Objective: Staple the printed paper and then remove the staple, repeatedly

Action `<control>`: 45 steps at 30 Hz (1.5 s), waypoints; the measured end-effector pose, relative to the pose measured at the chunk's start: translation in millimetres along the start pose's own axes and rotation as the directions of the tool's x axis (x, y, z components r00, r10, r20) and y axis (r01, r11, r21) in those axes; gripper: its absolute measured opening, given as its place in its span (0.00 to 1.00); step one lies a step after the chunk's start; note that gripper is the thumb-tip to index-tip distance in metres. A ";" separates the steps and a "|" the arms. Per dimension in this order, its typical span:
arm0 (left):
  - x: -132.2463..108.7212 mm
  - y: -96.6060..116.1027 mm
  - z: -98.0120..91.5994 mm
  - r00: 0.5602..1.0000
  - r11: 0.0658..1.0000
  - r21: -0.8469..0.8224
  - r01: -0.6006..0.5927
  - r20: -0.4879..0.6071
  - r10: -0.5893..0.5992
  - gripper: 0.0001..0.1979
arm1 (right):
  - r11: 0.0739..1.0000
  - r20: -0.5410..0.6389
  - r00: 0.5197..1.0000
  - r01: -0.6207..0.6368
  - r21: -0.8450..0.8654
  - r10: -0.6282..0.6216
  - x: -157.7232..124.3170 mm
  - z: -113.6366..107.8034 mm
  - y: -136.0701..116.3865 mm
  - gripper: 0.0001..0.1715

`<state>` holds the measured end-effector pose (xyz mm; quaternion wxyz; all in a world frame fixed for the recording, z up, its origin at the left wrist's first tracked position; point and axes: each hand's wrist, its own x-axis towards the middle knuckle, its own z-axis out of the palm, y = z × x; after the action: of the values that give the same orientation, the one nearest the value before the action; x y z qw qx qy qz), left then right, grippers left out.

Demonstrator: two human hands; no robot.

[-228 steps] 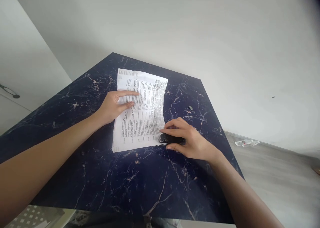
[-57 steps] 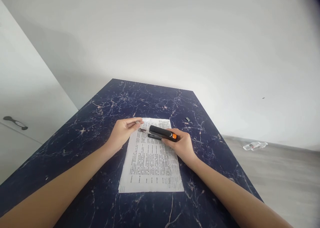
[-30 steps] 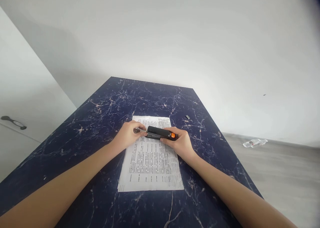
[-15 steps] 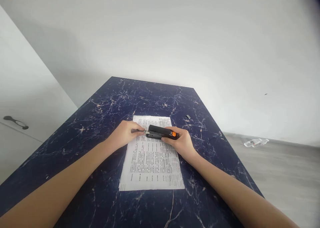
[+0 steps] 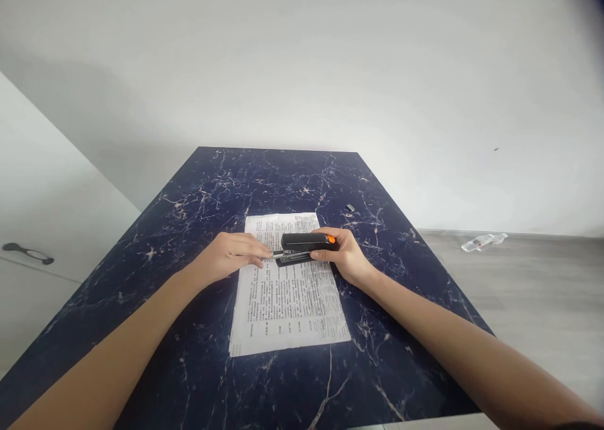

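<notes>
A black stapler [image 5: 302, 242] with an orange mark is gripped at its right end by my right hand [image 5: 343, 253]. Its jaws point left and stand slightly apart. A thin metal part sticks out of its left end, and the fingertips of my left hand [image 5: 238, 253] are closed on that part. Under both hands lies a printed sheaf of paper [image 5: 287, 310], resting on the dark blue marbled table.
Behind the stapler, to the right, a small staple strip [image 5: 350, 208] lies on the table [image 5: 264, 178]. A clear plastic wrapper [image 5: 484, 242] is on the floor at the right. A white cabinet with a dark handle [image 5: 28, 253] stands at the left.
The metal part now extends further out of the stapler's left end, and my left hand has shifted slightly left. The stapler's jaws are wider apart. The whole view has tilted a little.
</notes>
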<state>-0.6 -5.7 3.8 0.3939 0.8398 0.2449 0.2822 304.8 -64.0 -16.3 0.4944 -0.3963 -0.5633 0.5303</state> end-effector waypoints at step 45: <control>3.8 -29.6 -17.4 0.938 0.975 -0.026 0.219 -0.271 -0.218 0.16 | 0.747 0.284 0.958 0.162 -0.644 0.037 -15.2 0.5 -28.4 0.15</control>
<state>-15.0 22.7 -9.6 0.3834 0.7615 0.3891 0.3489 309.5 -82.4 9.7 0.2556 -0.4475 -0.7910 0.3297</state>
